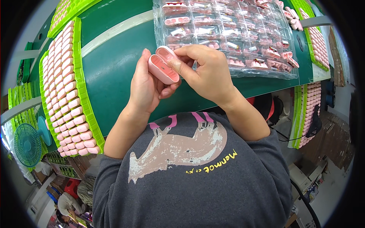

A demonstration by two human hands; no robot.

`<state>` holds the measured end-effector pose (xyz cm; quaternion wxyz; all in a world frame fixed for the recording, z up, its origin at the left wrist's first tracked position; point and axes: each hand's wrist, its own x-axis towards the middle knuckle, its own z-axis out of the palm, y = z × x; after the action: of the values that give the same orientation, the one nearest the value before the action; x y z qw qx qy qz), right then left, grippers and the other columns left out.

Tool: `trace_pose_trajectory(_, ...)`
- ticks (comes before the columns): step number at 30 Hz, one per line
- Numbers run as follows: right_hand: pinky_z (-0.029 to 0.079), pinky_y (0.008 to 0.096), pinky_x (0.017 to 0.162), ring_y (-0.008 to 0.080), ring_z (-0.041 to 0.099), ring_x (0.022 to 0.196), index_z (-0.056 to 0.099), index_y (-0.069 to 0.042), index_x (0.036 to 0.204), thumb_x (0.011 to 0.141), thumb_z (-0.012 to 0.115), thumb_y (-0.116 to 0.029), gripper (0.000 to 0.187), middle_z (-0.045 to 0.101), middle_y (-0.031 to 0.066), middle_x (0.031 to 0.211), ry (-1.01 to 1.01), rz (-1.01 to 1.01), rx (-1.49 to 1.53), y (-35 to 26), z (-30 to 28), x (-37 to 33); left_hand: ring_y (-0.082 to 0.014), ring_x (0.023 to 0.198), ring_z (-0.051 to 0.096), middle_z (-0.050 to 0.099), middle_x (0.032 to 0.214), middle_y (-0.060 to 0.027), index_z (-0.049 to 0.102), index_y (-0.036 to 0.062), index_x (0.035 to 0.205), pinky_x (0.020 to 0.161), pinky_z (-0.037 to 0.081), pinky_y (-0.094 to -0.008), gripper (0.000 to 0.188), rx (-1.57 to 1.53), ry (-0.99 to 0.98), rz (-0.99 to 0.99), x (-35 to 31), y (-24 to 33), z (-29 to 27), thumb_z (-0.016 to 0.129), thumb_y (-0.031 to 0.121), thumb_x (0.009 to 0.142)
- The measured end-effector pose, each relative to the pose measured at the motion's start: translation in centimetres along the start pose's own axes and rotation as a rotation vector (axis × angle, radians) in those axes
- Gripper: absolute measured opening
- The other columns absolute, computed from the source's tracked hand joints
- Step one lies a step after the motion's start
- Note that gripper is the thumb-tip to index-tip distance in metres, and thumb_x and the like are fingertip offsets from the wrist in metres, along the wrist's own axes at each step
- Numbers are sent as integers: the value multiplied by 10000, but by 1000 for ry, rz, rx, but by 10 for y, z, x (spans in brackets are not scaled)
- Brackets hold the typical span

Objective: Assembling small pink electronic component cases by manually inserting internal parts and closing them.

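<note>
A pink earbud charging case [164, 72], its lid flipped open, is held over the near edge of the green table. My left hand [143, 85] wraps round the lower body of the case, fingers behind it and thumb up along its side. My right hand [211, 72] is closed at the lid, its thumb over the inside of the lid near the hinge. Two pink hollows show inside the case, with a small dark spot between them. Just beyond my hands lies a clear plastic blister tray [283, 73], its compartments holding pink case parts and small pieces.
To the left, a lime-green tray [90, 100] carries rows of closed pink cases. More green trays [315, 57] of pink pieces stand at the right, near loose pink parts [292, 19]. A teal fan [27, 144] is at far left. Another person [70, 203] sits at lower left.
</note>
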<state>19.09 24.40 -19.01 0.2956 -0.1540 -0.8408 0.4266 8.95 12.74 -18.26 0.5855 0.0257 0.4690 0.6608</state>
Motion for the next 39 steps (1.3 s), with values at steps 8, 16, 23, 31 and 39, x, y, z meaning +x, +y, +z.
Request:
trace_pose_trajectory(8,505,299,560,219,653,604,686,-4,828,795,686,-194,194,663,129,720,-19,172,169,-2,-7,1,-137,447,444,554,647,-88,543,48,972,372,285,-239,597,-11,-39,-6,6,-1,-1,175,518,972)
trace_pose_trajectory(16,473,242,620,96,591,670,693,-13,955,840,691,-221,237,658,47,755,179,307,94,23,-97,2,-117,418,330,489,628,-94,385,-80,1340,376,271,-223,676,-87,-31,111,-3,6,-2,205,468,988)
trace_pose_trajectory(23,495,279,734,153,646,827,688,-25,1006,804,682,-135,230,686,77,866,354,492,-846,69,-275,-53,-116,458,359,505,663,-124,422,-85,1304,394,281,-227,674,-75,-91,186,8,10,-4,165,454,991)
trace_pose_trajectory(31,469,356,857,273,593,965,683,-70,996,760,674,-70,236,631,89,1000,99,311,-998,103,-271,-63,-116,454,366,507,667,-122,420,-78,1305,393,276,-226,687,-25,-128,162,15,6,4,162,475,988)
trace_pose_trajectory(39,485,369,799,259,579,888,697,-94,889,741,708,-141,155,602,69,878,107,294,-1088,101,-269,-59,-122,464,363,479,682,-108,382,-86,1327,394,294,-227,656,-10,-109,152,9,6,5,203,450,995)
